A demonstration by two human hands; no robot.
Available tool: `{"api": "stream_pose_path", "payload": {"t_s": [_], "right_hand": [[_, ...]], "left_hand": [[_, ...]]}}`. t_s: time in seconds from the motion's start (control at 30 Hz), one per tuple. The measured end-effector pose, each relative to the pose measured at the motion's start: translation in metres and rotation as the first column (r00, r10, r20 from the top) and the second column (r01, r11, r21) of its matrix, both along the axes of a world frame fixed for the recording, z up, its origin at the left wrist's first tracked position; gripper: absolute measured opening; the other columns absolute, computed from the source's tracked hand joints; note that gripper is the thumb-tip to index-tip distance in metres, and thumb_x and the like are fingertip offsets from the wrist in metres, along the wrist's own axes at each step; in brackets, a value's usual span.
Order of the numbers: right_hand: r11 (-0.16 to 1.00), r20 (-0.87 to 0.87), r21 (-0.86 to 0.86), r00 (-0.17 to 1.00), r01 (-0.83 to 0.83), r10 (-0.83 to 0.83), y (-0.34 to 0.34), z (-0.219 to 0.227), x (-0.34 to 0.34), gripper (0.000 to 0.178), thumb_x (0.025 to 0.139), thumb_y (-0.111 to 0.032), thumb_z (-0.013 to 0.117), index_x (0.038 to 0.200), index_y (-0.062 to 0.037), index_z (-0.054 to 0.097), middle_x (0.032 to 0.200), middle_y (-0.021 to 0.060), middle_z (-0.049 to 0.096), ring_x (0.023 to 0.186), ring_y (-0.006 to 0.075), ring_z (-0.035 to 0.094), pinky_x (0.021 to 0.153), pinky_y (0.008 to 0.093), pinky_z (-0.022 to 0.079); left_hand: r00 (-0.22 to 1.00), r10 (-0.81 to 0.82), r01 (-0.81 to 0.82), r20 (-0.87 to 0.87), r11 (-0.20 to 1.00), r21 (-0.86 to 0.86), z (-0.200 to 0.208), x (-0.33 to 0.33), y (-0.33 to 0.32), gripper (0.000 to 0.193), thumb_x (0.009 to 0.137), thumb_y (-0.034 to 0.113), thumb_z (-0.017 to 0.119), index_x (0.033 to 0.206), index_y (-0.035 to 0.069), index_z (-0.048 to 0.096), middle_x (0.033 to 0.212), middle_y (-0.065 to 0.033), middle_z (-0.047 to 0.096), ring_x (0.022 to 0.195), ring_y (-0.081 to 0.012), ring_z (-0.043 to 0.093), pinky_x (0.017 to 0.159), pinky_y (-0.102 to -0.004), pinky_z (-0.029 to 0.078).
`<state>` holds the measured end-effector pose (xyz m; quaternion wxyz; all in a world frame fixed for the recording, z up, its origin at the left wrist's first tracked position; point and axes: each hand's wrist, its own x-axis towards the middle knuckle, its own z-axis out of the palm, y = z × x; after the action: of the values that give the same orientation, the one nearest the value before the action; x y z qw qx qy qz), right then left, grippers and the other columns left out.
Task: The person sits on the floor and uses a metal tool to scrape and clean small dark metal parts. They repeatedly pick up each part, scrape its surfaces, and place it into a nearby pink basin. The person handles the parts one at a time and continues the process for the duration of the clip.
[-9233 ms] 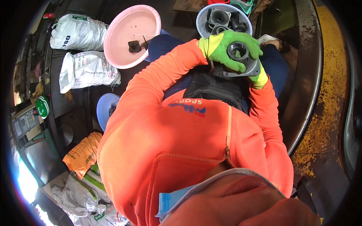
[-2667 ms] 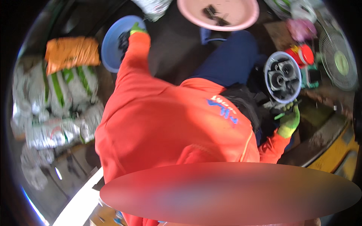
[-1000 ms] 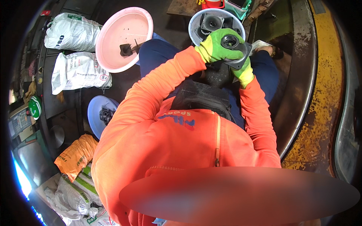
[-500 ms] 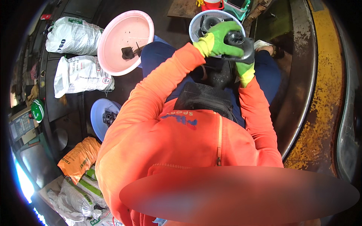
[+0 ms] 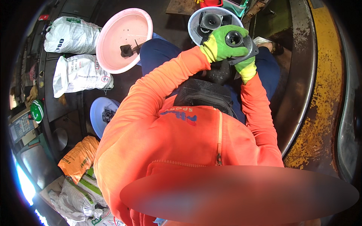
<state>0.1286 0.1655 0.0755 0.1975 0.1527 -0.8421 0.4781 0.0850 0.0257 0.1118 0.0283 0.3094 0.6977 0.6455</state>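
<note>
Both my hands wear green gloves with yellow cuffs. My left hand (image 5: 221, 44) curls round a black flanged part (image 5: 249, 49), whose round hollow neck points upward between the fingers. From the other side my right hand (image 5: 244, 68) supports the same part; most of its fingers are hidden beneath the flange. Just beyond is a pale blue basin (image 5: 191, 29) with several similar black parts, one showing a round funnel-like opening (image 5: 211, 21). A dark rounded object (image 5: 220, 72) stands between my knees under the hands.
Left of my knee is a pink basin (image 5: 101, 56) with a black square-ended piece (image 5: 126, 50). White sacks (image 5: 71, 35), a blue basin (image 5: 95, 116) and an orange sack (image 5: 80, 156) lie further left. A rusty yellow metal edge (image 5: 320, 90) runs along my right.
The black part has been turned in my hands, so its round opening now faces up. My left hand has shifted slightly right and nearer to me, uncovering more of the basin's parts.
</note>
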Motion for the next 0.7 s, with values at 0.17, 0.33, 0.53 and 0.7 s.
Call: {"api": "stream_pose_path", "payload": {"t_s": [0.17, 0.33, 0.53, 0.7], "right_hand": [[0.964, 0.117, -0.146, 0.964, -0.223, 0.241, 0.005, 0.003, 0.005, 0.042, 0.082, -0.014, 0.067, 0.12, -0.0032, 0.053, 0.115, 0.0088, 0.059, 0.103, 0.0198, 0.057, 0.088, 0.032, 0.046], [0.683, 0.248, -0.65, 0.756, -0.333, 0.605, 0.002, -0.011, 0.01, 0.049, 0.078, -0.008, 0.071, 0.123, -0.0046, 0.051, 0.118, 0.0062, 0.057, 0.105, 0.0173, 0.056, 0.09, 0.0304, 0.046], [0.535, 0.217, -0.819, 0.751, -0.207, 0.624, -0.007, -0.022, 0.013, 0.049, 0.083, -0.013, 0.068, 0.128, -0.0053, 0.049, 0.123, 0.0053, 0.055, 0.108, 0.014, 0.055, 0.086, 0.0265, 0.049], [0.996, -0.017, -0.09, 1.0, -0.013, 0.012, 0.003, -0.021, -0.004, 0.043, 0.084, -0.009, 0.065, 0.125, -0.0051, 0.051, 0.117, 0.0066, 0.059, 0.107, 0.0198, 0.057, 0.09, 0.0306, 0.046]], "left_hand": [[0.97, -0.243, 0.244, 0.013, 0.968, -0.057, 0.008, -0.01, -0.015, 0.045, 0.066, 0.016, 0.074, 0.107, 0.003, 0.064, 0.106, -0.008, 0.065, 0.099, -0.0182, 0.061, 0.089, -0.0319, 0.047], [0.768, -0.627, 0.637, 0.132, 0.769, -0.049, 0.016, -0.02, -0.026, 0.048, 0.065, 0.016, 0.073, 0.111, 0.005, 0.062, 0.115, -0.0092, 0.062, 0.107, -0.0199, 0.058, 0.094, -0.0334, 0.045], [0.673, -0.738, 0.738, 0.05, 0.668, -0.094, 0.029, -0.037, -0.027, 0.048, 0.064, 0.016, 0.077, 0.109, 0.004, 0.063, 0.12, -0.0111, 0.06, 0.108, -0.02, 0.058, 0.094, -0.0326, 0.045], [0.938, -0.344, 0.346, 0.049, 0.936, -0.056, 0.014, -0.025, -0.016, 0.051, 0.065, 0.018, 0.079, 0.11, 0.003, 0.061, 0.126, -0.0137, 0.055, 0.115, -0.0212, 0.054, 0.097, -0.0323, 0.042]]}}
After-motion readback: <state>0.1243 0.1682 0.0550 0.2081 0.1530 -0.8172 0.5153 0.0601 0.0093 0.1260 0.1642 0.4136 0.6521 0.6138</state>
